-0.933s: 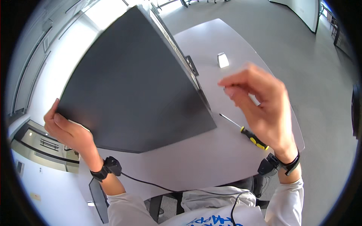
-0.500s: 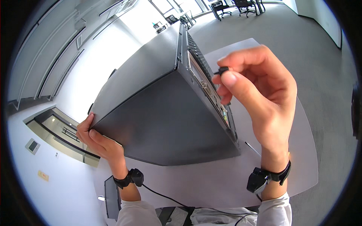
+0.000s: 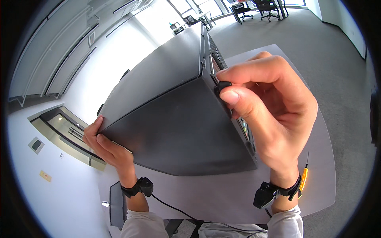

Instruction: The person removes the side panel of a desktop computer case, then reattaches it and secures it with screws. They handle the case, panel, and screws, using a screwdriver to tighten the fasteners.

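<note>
A black computer tower case stands tilted in perspective in the middle, its rear face with metal ports and slots turned right. My left hand grips the case's left edge, fingers above and thumb along the side. My right hand is at the rear edge. Between its thumb and index finger is a small black thumbscrew, close against the back edge of the side panel. The fingers hide part of the ports, and I cannot tell whether the screw sits in a hole.
The case stands on a pale table with a rounded right end. A screwdriver with a yellow handle lies beside my right wrist. Black boxes are strapped to both wrists, with a cable running along the table's near edge. Office chairs stand far back.
My right hand has brought the thumbscrew left and slightly down to the case's rear edge. The screwdriver's yellow handle now shows past my wrist. My left hand keeps its grip.
</note>
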A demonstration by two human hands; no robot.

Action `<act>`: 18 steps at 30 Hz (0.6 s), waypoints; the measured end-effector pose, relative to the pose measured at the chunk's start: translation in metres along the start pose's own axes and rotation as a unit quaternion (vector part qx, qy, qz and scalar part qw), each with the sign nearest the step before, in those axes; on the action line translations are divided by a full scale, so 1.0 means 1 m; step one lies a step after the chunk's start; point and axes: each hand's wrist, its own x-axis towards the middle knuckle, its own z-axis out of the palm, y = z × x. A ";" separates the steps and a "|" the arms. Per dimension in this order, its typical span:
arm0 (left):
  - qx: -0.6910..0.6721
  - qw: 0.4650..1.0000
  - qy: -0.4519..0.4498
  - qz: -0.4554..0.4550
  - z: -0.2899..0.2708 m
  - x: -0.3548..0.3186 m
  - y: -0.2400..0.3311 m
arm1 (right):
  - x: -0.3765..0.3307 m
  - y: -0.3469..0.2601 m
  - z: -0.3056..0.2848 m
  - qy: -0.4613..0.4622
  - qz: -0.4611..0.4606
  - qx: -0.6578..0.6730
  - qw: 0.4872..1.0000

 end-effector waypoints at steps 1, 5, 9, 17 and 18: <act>0.004 1.000 0.004 0.003 0.000 0.000 0.001 | 0.001 0.001 0.000 -0.006 -0.018 -0.006 1.000; 0.015 1.000 -0.005 0.003 0.001 0.000 0.003 | 0.003 0.004 0.001 -0.002 -0.067 -0.097 0.993; 0.012 1.000 -0.003 0.012 0.004 0.001 0.004 | 0.005 0.004 0.003 0.014 -0.096 -0.195 0.976; -0.001 1.000 -0.012 -0.017 0.003 0.001 0.002 | 0.014 0.012 0.004 0.006 -0.134 -0.245 0.960; -0.004 1.000 -0.012 -0.019 0.003 0.001 0.001 | 0.013 0.011 0.004 -0.001 -0.111 -0.241 0.964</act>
